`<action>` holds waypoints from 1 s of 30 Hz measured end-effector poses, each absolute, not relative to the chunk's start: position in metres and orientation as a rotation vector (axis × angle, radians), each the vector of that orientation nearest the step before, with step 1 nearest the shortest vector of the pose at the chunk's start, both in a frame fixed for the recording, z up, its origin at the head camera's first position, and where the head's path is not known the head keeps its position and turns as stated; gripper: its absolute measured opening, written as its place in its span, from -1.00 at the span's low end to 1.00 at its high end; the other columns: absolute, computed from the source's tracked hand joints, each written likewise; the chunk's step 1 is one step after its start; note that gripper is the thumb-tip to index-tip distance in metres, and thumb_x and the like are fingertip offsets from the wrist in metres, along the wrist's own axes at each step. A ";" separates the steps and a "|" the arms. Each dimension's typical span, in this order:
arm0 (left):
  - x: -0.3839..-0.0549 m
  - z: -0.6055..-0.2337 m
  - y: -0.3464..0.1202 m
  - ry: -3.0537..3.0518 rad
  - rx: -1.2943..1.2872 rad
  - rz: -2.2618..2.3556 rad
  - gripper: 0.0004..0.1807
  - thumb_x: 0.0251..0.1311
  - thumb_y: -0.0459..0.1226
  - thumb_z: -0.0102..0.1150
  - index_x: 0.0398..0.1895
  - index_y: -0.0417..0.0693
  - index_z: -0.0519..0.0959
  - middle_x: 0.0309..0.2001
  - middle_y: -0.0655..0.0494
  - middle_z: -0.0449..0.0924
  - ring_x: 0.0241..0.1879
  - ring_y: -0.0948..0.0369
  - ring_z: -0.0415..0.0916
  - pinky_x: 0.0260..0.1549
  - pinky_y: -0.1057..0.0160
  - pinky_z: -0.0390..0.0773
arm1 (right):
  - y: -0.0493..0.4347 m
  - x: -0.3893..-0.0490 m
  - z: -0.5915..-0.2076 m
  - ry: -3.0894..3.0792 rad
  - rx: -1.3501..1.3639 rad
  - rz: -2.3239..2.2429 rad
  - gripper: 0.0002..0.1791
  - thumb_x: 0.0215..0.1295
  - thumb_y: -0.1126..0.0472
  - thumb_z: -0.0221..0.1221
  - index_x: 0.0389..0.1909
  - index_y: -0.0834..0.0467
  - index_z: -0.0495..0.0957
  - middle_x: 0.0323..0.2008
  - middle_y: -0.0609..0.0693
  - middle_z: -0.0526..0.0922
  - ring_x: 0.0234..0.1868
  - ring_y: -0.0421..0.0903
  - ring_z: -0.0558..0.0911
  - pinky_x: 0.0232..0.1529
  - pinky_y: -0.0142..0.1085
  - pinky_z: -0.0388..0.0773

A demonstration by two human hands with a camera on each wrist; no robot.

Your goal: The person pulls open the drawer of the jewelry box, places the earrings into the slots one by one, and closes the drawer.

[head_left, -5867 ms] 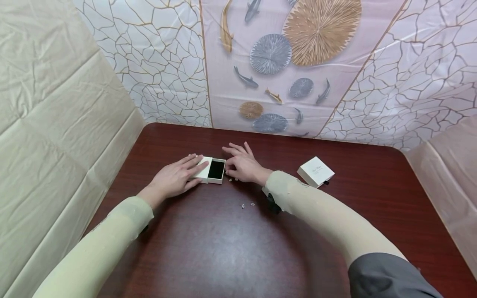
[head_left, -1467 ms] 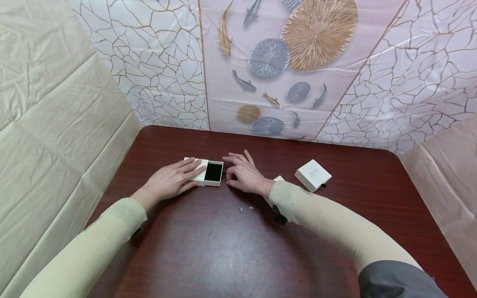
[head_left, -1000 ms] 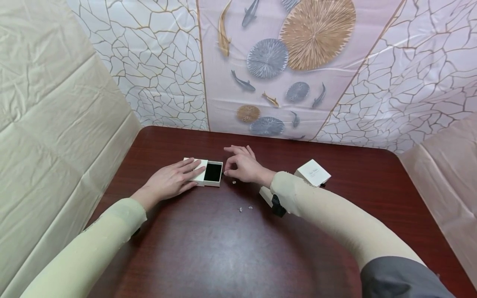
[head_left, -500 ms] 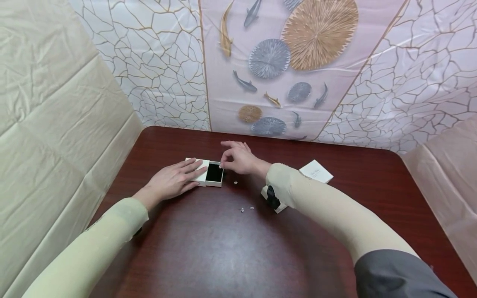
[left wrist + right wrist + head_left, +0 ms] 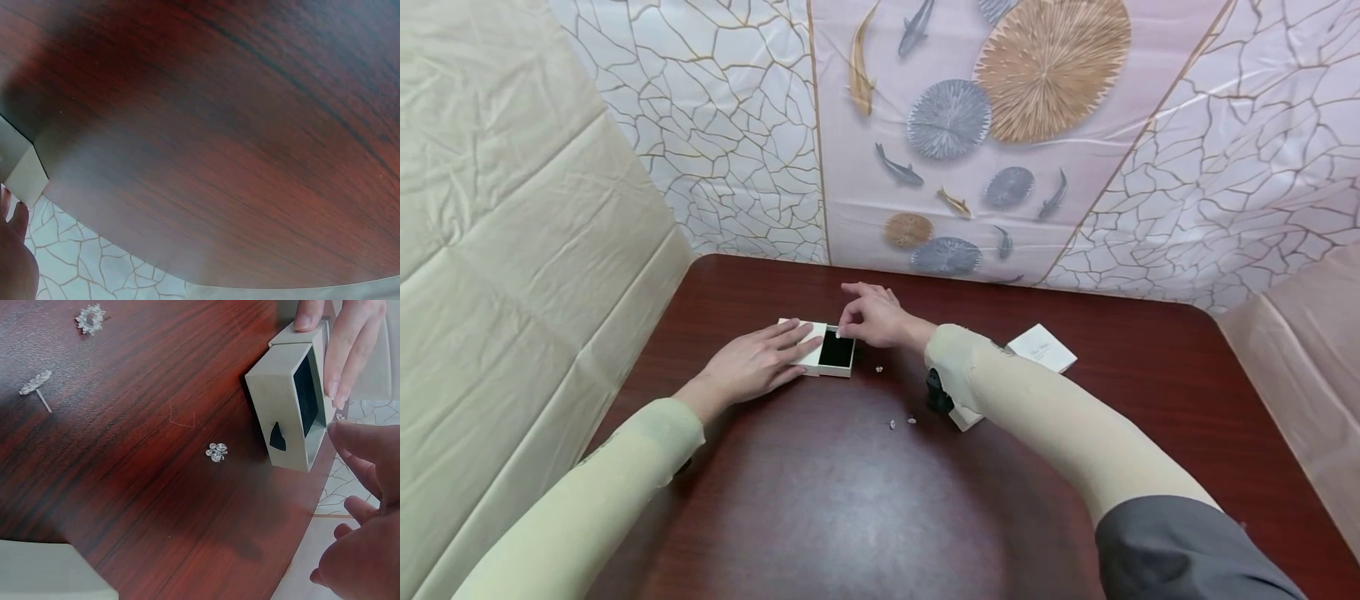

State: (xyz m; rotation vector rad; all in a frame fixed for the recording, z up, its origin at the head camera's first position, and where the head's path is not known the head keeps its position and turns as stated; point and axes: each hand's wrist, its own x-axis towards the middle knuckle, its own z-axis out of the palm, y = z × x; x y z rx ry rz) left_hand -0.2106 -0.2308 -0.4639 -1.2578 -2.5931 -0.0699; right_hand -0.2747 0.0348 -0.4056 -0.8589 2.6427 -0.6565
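A small white drawer-style jewelry box [image 5: 812, 367] lies on the dark red table, its drawer pulled partly out to the right, showing a black lining [image 5: 837, 350]. My left hand [image 5: 752, 360] holds the sleeve, fingers across the top and thumb along the near side. Over the drawer's far right corner, my right hand [image 5: 880, 319] pinches a tiny sparkling earring [image 5: 339, 417] between thumb and index finger; its shape is mostly hidden. On the table right of the drawer sits a clover-shaped stud earring [image 5: 217, 452]. Nearer me lie a stud with a visible post [image 5: 37, 384] and a wreath-shaped one [image 5: 92, 319].
A white box [image 5: 1042, 347] with printed lettering stands at the right. Another pale box [image 5: 964, 417] is partly covered by my right forearm. Patterned cloth [image 5: 730, 133] hangs behind the table [image 5: 850, 500], and beige cloth [image 5: 527, 250] hangs at the left.
My right hand has picked up an earring from beside the drawer, lifted it and moved left over the drawer's corner. The left hand keeps its hold on the box.
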 end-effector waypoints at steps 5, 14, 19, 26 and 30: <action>-0.210 -0.464 -0.231 -2.613 -1.245 -0.073 -0.39 0.51 -0.07 0.26 0.51 -0.11 0.51 0.46 -0.20 0.50 0.45 -0.17 0.46 0.44 -0.08 0.46 | 0.032 -0.275 -0.410 2.641 -0.851 -0.621 -0.84 0.48 0.12 0.31 -0.29 0.08 0.76 0.69 0.10 0.16 0.71 0.26 -0.01 0.63 0.36 -0.18; -0.209 -0.463 -0.230 -2.606 -1.237 -0.076 -0.40 0.50 -0.06 0.27 0.50 -0.11 0.52 0.45 -0.20 0.51 0.44 -0.17 0.47 0.45 -0.07 0.45 | 0.027 -0.277 -0.418 2.639 -0.867 -0.558 -0.85 0.51 0.13 0.29 -0.28 0.06 0.75 0.69 0.11 0.14 0.72 0.20 -0.05 0.64 0.33 -0.21; -0.209 -0.463 -0.230 -2.598 -1.242 -0.067 -0.40 0.49 -0.08 0.28 0.50 -0.12 0.52 0.45 -0.21 0.51 0.43 -0.17 0.48 0.45 -0.08 0.45 | 0.024 -0.278 -0.420 2.635 -0.870 -0.546 -0.84 0.52 0.14 0.28 -0.30 0.06 0.74 0.70 0.09 0.13 0.72 0.21 -0.05 0.64 0.33 -0.22; -0.210 -0.465 -0.231 -2.596 -1.246 -0.058 -0.40 0.50 -0.10 0.28 0.50 -0.13 0.51 0.45 -0.22 0.51 0.43 -0.18 0.48 0.45 -0.08 0.45 | 0.022 -0.278 -0.422 2.635 -0.873 -0.511 -0.83 0.52 0.14 0.27 -0.31 0.06 0.75 0.70 0.06 0.14 0.72 0.19 -0.05 0.64 0.33 -0.22; -0.210 -0.466 -0.231 -2.601 -1.246 -0.060 -0.40 0.50 -0.11 0.27 0.51 -0.14 0.50 0.46 -0.22 0.50 0.44 -0.18 0.47 0.45 -0.09 0.44 | 0.022 -0.278 -0.423 2.629 -0.866 -0.513 -0.82 0.52 0.15 0.27 -0.32 0.06 0.74 0.69 0.06 0.14 0.72 0.20 -0.05 0.65 0.32 -0.23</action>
